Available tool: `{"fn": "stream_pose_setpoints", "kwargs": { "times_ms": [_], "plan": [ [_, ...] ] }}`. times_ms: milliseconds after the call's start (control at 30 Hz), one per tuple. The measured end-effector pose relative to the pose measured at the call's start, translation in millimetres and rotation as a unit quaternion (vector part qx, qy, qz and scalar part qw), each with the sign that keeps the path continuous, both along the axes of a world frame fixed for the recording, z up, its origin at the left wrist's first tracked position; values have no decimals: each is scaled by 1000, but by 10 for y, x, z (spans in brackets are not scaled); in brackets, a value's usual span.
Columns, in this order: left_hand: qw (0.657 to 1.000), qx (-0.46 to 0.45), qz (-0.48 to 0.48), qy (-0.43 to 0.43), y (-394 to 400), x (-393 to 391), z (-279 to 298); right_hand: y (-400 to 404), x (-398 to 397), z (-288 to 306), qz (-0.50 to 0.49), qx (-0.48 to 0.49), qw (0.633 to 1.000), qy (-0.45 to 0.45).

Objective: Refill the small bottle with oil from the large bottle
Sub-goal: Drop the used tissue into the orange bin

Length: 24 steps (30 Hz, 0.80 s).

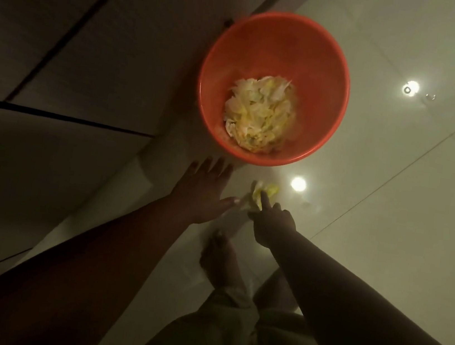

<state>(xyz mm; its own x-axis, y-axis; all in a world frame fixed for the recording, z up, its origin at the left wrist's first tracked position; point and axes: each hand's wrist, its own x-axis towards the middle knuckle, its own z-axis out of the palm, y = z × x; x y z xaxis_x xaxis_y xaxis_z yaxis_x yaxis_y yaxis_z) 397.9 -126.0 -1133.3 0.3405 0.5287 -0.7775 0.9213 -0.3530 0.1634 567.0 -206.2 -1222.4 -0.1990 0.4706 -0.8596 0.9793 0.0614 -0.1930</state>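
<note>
**Desk:** Where are the bottles?

**Me:** I can't find either one in my head view. What I have instead is a leafy piece (260, 197), pale yellow-green, held low over the floor (392, 195).

**Desk:** Who's holding it?

**Me:** My right hand (273, 225). The fingers are curled round the lower end of the piece, with one finger lying up along it. The picture is dim and a little blurred there, so I can't make out the grasp any finer than that.

**Desk:** And the left hand (203, 191)?

**Me:** Released, fingers straight and spread, palm down. Its thumb tip reaches toward the leafy piece; whether it touches, I can't tell. The fingertips sit just beside the near rim of an orange basin (267, 46).

**Desk:** What's in the basin?

**Me:** A heap of torn pale leaves (259, 115) at the bottom. The basin stands on the glossy tiled floor, against dark cabinet panels (75, 63) on the left.

**Desk:** Anything else?

**Me:** My bare feet (220, 259) below the hands, and trouser cuffs (231, 304) above them. Two bright light reflections (297, 183) shine on the tiles.
</note>
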Motion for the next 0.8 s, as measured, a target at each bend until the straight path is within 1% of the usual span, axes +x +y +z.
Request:
{"fn": "stream_pose_setpoints", "kwargs": {
  "times_ms": [67,133,167,233,333,400,467,600,700,800],
  "plan": [
    [1000,-6,-3,8,18,-20,-93,28,-9,-74,21,25,999,9],
    [1000,-11,-5,15,16,-34,-157,58,-18,-85,-29,26,999,7],
    [1000,-14,-5,17,8,-36,-182,65,-13,-61,-49,16,999,-1],
    [1000,-21,-5,19,-20,-32,-229,51,-2,-83,-51,0,999,-7],
    [1000,-19,-7,17,-65,-5,-279,60,28,-144,-84,-29,996,-12],
    [1000,-20,-6,14,-83,24,-296,104,37,-131,-77,-26,997,-11],
    [1000,-23,-4,10,-90,52,-289,130,50,-71,-49,-22,999,2],
    [1000,-26,0,11,-111,85,-159,185,96,280,-16,7,1000,24],
    [1000,-20,4,16,-190,106,128,183,136,698,-9,37,998,41],
    [999,-30,26,16,-318,124,503,151,157,1201,-26,78,994,65]
  ]
}}
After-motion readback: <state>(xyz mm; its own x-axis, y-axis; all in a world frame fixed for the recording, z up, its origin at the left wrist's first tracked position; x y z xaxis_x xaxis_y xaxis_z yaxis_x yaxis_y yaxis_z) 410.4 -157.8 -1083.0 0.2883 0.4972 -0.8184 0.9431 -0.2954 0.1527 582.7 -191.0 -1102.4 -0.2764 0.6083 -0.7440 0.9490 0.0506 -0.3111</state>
